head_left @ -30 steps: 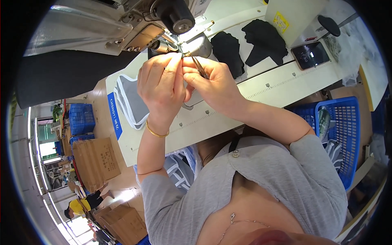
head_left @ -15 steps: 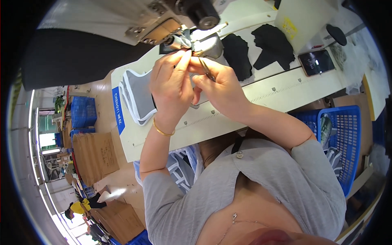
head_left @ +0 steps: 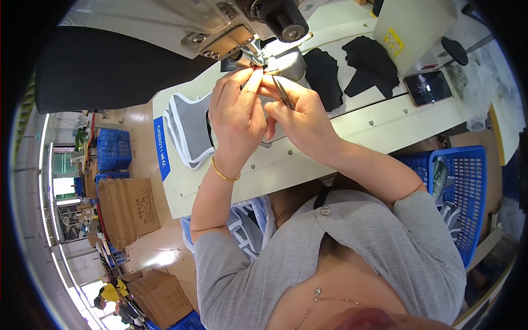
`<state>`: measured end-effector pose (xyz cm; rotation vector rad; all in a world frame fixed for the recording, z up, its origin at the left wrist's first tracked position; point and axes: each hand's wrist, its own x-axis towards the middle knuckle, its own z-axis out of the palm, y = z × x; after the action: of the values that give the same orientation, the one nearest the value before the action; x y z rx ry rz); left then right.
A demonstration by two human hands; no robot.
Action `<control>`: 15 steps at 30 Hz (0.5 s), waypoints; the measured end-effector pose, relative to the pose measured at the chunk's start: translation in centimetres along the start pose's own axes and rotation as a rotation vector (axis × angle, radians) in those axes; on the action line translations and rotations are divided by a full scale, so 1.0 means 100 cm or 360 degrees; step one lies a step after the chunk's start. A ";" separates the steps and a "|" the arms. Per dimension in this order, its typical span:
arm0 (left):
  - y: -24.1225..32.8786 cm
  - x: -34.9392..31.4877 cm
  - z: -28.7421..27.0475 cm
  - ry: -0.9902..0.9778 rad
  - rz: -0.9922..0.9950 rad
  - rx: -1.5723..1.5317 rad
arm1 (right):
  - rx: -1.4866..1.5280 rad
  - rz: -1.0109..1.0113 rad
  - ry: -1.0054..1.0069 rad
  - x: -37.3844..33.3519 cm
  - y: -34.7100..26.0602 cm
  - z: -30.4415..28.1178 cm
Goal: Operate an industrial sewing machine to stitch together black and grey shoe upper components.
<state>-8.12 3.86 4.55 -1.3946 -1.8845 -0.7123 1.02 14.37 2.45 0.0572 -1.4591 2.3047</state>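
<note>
Both my hands are raised to the needle area of a grey sewing machine [head_left: 220, 27]. My left hand [head_left: 237, 118], with a gold bangle on the wrist, has its fingertips pinched at the presser foot [head_left: 254, 56]; whether a thread is between them is too small to tell. My right hand [head_left: 301, 118] grips thin metal tweezers [head_left: 282, 92], their tip pointing up at the needle. A stack of grey fabric pieces with white edging [head_left: 190, 129] lies on the white table [head_left: 385, 124] just left of my left hand.
Two piles of black fabric pieces [head_left: 324, 77] [head_left: 369, 65] lie right of the needle. A phone [head_left: 428, 88] rests further right, beside a pale box [head_left: 415, 27]. A blue plastic basket [head_left: 465, 192] stands at my right side. Cardboard boxes [head_left: 129, 209] and blue crates [head_left: 113, 151] sit on the floor at left.
The view has shifted, so the machine and hands sit lower and more central in the picture. Both hands have stayed together at the needle, the tweezers still in the right.
</note>
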 end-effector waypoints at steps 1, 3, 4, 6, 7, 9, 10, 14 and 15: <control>0.000 0.000 0.000 -0.0009 -0.0003 0.0014 | 0.0010 -0.0003 -0.0007 0.001 0.001 -0.001; 0.001 -0.001 -0.001 -0.0033 -0.0016 0.0024 | 0.0006 0.0006 -0.0015 0.001 0.001 -0.002; 0.001 -0.002 -0.002 -0.0052 -0.0025 0.0028 | -0.0004 0.0011 -0.0020 0.000 0.001 -0.002; 0.001 -0.002 -0.002 -0.0044 -0.0029 0.0014 | -0.0017 0.0006 -0.0024 0.000 0.001 -0.002; 0.001 -0.002 -0.001 -0.0034 -0.0034 0.0003 | -0.0027 -0.0001 -0.0033 -0.001 0.001 -0.002; -0.003 -0.008 0.002 0.0025 -0.0033 0.0004 | -0.0011 0.0022 -0.0027 -0.004 -0.002 -0.003; -0.005 -0.012 0.005 0.0087 -0.0031 0.0008 | 0.0006 0.0043 -0.0024 -0.006 -0.003 -0.004; -0.014 -0.035 0.017 0.0213 -0.0018 0.0188 | -0.0424 -0.0060 0.0137 -0.017 0.000 -0.021; -0.012 -0.033 0.019 0.0216 -0.0024 0.0184 | -0.0431 -0.0056 0.0136 -0.018 0.001 -0.026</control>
<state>-8.96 3.07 0.77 -1.2301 -1.8023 -0.6767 3.13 16.07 0.77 -0.0912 -1.6957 2.0362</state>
